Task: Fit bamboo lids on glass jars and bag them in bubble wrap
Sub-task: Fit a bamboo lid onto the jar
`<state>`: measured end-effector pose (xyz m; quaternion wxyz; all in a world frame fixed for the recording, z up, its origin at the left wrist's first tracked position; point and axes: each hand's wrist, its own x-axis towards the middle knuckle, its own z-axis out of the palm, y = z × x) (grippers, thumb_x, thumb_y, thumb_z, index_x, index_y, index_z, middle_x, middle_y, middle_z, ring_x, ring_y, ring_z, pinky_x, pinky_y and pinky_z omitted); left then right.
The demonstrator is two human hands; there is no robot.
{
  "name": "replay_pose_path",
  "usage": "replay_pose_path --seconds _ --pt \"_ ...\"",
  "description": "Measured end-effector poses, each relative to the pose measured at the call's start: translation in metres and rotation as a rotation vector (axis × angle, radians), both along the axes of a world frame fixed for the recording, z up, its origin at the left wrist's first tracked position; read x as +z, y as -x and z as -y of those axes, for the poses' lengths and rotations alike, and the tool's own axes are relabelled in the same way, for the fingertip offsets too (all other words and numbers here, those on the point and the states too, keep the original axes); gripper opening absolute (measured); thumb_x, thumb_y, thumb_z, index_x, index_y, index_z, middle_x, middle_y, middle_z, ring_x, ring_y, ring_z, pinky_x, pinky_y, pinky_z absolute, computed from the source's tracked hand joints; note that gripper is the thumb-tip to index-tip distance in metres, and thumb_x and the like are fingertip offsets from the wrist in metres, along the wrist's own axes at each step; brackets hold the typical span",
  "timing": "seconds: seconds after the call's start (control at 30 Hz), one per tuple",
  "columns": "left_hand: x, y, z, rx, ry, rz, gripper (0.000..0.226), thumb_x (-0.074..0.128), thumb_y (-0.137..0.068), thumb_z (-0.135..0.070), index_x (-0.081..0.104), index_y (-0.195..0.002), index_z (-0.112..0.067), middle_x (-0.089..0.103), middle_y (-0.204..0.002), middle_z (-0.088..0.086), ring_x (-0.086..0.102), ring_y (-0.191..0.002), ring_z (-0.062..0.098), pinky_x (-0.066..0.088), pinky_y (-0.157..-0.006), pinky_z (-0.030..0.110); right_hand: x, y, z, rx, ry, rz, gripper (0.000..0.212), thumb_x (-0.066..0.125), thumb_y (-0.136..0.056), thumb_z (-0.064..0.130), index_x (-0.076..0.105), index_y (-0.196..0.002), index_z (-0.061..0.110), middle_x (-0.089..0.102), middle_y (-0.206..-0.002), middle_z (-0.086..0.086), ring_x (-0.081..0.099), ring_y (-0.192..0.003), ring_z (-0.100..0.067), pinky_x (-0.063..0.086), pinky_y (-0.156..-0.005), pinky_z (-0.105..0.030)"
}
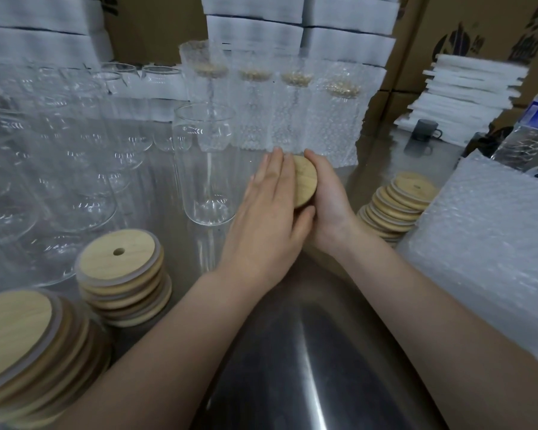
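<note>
At the centre of the frame both hands meet around one bamboo lid [305, 178], held tilted above the steel bench [308, 352]. The left hand [267, 206] lies across the lid's left half with its fingers straight and close together, and its thumb sits at the lid's lower edge. The right hand [330, 197] cups the lid from the right, its fingers curled behind it. Whether a jar sits under the lid cannot be told, as the hands cover that spot.

Just left of the hands stands an empty glass jar [204, 169], upright and without a lid. More empty jars [75, 144] crowd the left side. Behind the hands, a row of wrapped jars [295, 110] stands upright in bubble wrap, their lids showing through it.

Two stacks of lids [121, 274] with a hole in each top lid sit at the lower left, and another lid stack [395, 203] leans right of the hands. Beside it lies a pile of bubble wrap bags [485, 243]. A water bottle [528, 128], a dark mug [424, 130], white foam sheets [466, 88] and cardboard boxes [466, 23] fill the upper right.
</note>
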<state>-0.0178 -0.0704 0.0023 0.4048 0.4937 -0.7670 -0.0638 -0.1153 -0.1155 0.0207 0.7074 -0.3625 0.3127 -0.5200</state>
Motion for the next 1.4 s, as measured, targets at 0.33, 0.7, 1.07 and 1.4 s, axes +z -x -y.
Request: replay_pose_path --seconds 0.33,0.7,1.07,1.4 --pt "0.011 0.002 -0.004 -0.14 0.091 -0.092 0.049 0.04 -0.096 0.005 0.04 -0.144 -0.001 0.035 -0.154 0.011 0.018 -0.141 0.009 -0.001 -0.115 0.009 0.007 -0.002 -0.004 -0.023 -0.028 -0.001 0.04 0.037 -0.102 0.038 0.063 -0.088 0.011 0.069 -0.077 -0.002 0.069 -0.074 -0.012 0.057 -0.068 -0.021" --pt "0.002 0.007 -0.006 0.041 0.433 -0.281 0.019 0.071 -0.08 0.001 0.075 -0.098 0.002 0.073 -0.105 0.016 0.069 -0.105 0.029 0.052 -0.095 0.035 0.013 -0.008 -0.006 -0.111 -0.12 0.209 0.046 0.039 -0.101 0.042 0.059 -0.094 0.002 0.062 -0.072 -0.009 0.064 -0.064 -0.018 0.057 -0.058 -0.023" --pt "0.012 -0.002 -0.008 0.064 0.226 -0.269 0.036 0.059 -0.092 -0.025 0.069 -0.12 -0.006 0.069 -0.122 0.007 0.066 -0.113 0.021 0.048 -0.093 0.028 0.011 -0.006 -0.007 -0.141 -0.005 0.174 0.046 0.038 -0.101 0.045 0.059 -0.083 0.008 0.062 -0.071 -0.005 0.064 -0.064 -0.015 0.057 -0.058 -0.023" --pt "0.01 -0.005 -0.005 -0.181 -0.042 -0.588 0.033 0.044 -0.101 -0.017 0.061 -0.129 -0.014 0.07 -0.103 -0.003 0.063 -0.09 0.008 0.048 -0.083 0.016 0.008 0.002 -0.003 -0.123 0.277 -0.446 0.073 0.023 -0.099 0.063 0.061 -0.055 0.019 0.053 -0.055 -0.006 0.05 -0.047 -0.02 0.038 -0.047 -0.029"
